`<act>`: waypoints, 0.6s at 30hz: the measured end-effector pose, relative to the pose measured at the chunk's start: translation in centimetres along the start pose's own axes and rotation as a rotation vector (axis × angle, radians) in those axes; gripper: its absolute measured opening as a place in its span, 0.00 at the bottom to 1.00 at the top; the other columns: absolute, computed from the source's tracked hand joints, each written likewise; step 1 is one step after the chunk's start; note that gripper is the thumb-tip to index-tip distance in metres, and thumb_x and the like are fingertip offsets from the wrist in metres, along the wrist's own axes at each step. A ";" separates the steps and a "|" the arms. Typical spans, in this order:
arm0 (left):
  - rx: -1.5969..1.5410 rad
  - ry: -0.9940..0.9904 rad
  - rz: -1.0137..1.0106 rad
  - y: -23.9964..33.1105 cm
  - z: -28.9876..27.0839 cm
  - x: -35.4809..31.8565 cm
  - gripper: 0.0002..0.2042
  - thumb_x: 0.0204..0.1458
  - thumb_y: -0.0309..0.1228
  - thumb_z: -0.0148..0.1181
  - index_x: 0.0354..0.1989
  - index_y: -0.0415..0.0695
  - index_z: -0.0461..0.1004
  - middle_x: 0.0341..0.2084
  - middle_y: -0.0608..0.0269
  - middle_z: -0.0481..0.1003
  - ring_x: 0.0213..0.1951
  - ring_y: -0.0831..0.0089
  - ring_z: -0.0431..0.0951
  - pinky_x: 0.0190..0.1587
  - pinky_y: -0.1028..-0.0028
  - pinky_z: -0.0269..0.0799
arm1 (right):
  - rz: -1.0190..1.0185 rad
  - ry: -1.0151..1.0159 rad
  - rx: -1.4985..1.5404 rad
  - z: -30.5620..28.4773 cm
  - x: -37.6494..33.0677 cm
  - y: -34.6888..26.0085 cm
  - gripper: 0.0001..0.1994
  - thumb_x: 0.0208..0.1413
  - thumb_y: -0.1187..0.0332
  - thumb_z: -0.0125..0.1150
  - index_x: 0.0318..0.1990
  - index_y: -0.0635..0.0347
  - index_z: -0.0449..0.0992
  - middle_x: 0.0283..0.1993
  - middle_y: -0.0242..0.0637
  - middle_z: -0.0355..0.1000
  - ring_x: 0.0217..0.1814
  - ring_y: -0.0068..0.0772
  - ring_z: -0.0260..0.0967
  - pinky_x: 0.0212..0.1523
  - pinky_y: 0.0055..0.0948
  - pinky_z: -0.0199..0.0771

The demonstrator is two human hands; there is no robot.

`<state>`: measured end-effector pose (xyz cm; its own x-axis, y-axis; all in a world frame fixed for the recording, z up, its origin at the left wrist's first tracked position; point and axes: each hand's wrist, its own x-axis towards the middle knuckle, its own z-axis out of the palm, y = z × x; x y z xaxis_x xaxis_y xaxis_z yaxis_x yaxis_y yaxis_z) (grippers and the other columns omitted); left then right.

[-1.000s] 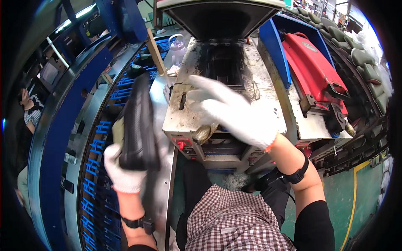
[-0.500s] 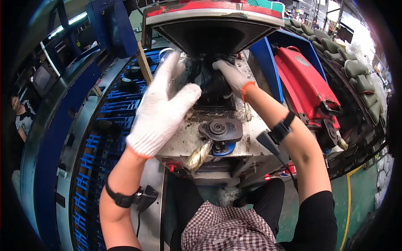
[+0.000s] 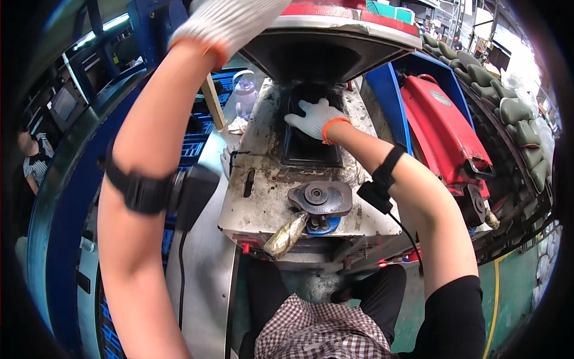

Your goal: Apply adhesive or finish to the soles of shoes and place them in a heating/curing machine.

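Scuffed pale metal machine bed [image 3: 269,173], lid [image 3: 365,27] up

Lid: red top, silvery rim, smooth black underside, over bed's far end. Glossy black rectangular plate [image 3: 311,154]: bed's far half, mid-width. Left hand [image 3: 230,24], knit glove: above bed's far left, by lid; fingers cropped, can't tell grip. Right hand [image 3: 317,118], knit glove: fingers wide, palm down over plate; contact beneath unclear, black on black. Rounded dark-metal block [image 3: 326,198]: bed's near edge, crinkled gold-wrapped handle [image 3: 287,235] jutting near-left.

The red, pale-rimmed lid [image 3: 342,51] stands raised, black underside tilted, toward the bench's [image 3: 272,179] far edge; below, the black, rectangular tray [image 3: 311,154] lies flat.
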<state>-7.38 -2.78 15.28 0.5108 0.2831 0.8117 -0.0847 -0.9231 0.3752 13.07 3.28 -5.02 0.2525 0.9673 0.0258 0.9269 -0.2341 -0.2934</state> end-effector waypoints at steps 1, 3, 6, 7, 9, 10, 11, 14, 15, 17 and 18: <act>0.228 -0.097 0.043 -1.0 -0.3 2.4 0.29 0.61 0.42 0.59 0.68 0.38 0.69 0.60 0.38 0.75 0.56 0.47 0.80 0.63 0.59 0.73 | -0.003 0.010 -0.004 -0.5 -0.5 0.6 0.46 0.58 0.29 0.50 0.76 0.50 0.65 0.74 0.65 0.58 0.72 0.63 0.67 0.69 0.49 0.70; 0.597 -0.147 0.119 -4.8 -0.3 5.9 0.28 0.61 0.45 0.58 0.64 0.38 0.73 0.56 0.38 0.78 0.56 0.43 0.79 0.62 0.57 0.73 | -0.050 0.010 0.274 -0.7 -1.9 1.5 0.46 0.59 0.30 0.51 0.75 0.57 0.66 0.75 0.66 0.58 0.72 0.64 0.66 0.72 0.46 0.67; 0.732 -0.171 0.038 -4.3 1.6 7.2 0.26 0.59 0.51 0.56 0.51 0.39 0.82 0.49 0.40 0.82 0.53 0.44 0.81 0.58 0.53 0.75 | -0.230 0.250 0.332 -2.2 -7.9 4.0 0.38 0.65 0.39 0.53 0.71 0.63 0.70 0.72 0.62 0.64 0.72 0.59 0.66 0.72 0.43 0.65; 0.742 -0.156 0.017 -4.3 1.9 7.7 0.26 0.59 0.51 0.56 0.48 0.39 0.83 0.47 0.40 0.82 0.52 0.44 0.82 0.58 0.53 0.75 | -0.287 0.311 0.380 -2.7 -10.4 4.6 0.35 0.66 0.43 0.55 0.69 0.63 0.71 0.70 0.61 0.67 0.72 0.56 0.67 0.72 0.42 0.66; 0.742 -0.165 -0.003 -6.0 2.6 8.4 0.25 0.58 0.51 0.55 0.43 0.40 0.85 0.44 0.41 0.83 0.49 0.44 0.83 0.56 0.54 0.76 | -0.298 0.351 0.587 -2.6 -15.9 4.2 0.23 0.67 0.55 0.60 0.61 0.63 0.78 0.57 0.52 0.78 0.64 0.51 0.74 0.67 0.40 0.70; 0.727 -0.188 0.005 -6.5 2.8 8.6 0.24 0.58 0.50 0.54 0.41 0.40 0.85 0.42 0.41 0.84 0.48 0.44 0.83 0.55 0.54 0.77 | -0.316 0.376 0.628 -1.8 -18.3 4.4 0.18 0.69 0.62 0.59 0.59 0.64 0.78 0.55 0.50 0.79 0.60 0.47 0.76 0.64 0.38 0.72; 0.693 -0.371 -0.102 -4.2 2.1 8.1 0.22 0.54 0.45 0.58 0.47 0.39 0.83 0.47 0.41 0.82 0.53 0.44 0.81 0.60 0.53 0.74 | -0.297 0.362 0.682 -0.5 -20.2 4.6 0.16 0.69 0.66 0.58 0.58 0.66 0.78 0.50 0.45 0.79 0.55 0.39 0.77 0.61 0.35 0.73; 0.814 -0.257 0.071 -7.8 2.6 5.8 0.29 0.58 0.58 0.62 0.54 0.45 0.83 0.41 0.56 0.86 0.35 0.67 0.86 0.44 0.65 0.83 | -0.214 0.327 1.158 5.2 -25.6 3.7 0.08 0.73 0.68 0.54 0.47 0.61 0.77 0.36 0.31 0.74 0.32 0.17 0.71 0.30 0.20 0.69; 0.467 -0.429 -0.351 -3.9 4.4 5.4 0.23 0.59 0.55 0.64 0.47 0.48 0.87 0.34 0.65 0.85 0.34 0.72 0.83 0.41 0.70 0.80 | -0.062 0.205 1.325 6.8 -27.1 5.0 0.10 0.73 0.65 0.53 0.43 0.61 0.76 0.36 0.32 0.74 0.29 0.20 0.70 0.29 0.21 0.70; 0.287 -0.639 -0.442 -3.1 5.5 4.4 0.23 0.51 0.57 0.69 0.41 0.50 0.89 0.33 0.67 0.85 0.35 0.74 0.81 0.43 0.69 0.77 | -0.004 0.017 1.570 9.0 -28.7 5.0 0.12 0.74 0.60 0.53 0.47 0.61 0.74 0.37 0.37 0.76 0.30 0.28 0.76 0.29 0.26 0.77; 0.273 -0.710 -0.470 -3.6 5.7 3.8 0.21 0.53 0.54 0.67 0.41 0.50 0.90 0.38 0.66 0.87 0.39 0.73 0.85 0.49 0.66 0.79 | 0.041 -0.068 1.710 10.0 -29.0 3.9 0.14 0.74 0.59 0.54 0.50 0.62 0.74 0.38 0.39 0.77 0.31 0.31 0.78 0.30 0.29 0.81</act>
<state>-0.28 0.14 14.51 0.8587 0.5030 0.0984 0.4267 -0.8080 0.4062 6.60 -24.74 -16.46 0.2134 0.9765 -0.0315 -0.4201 0.0627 -0.9053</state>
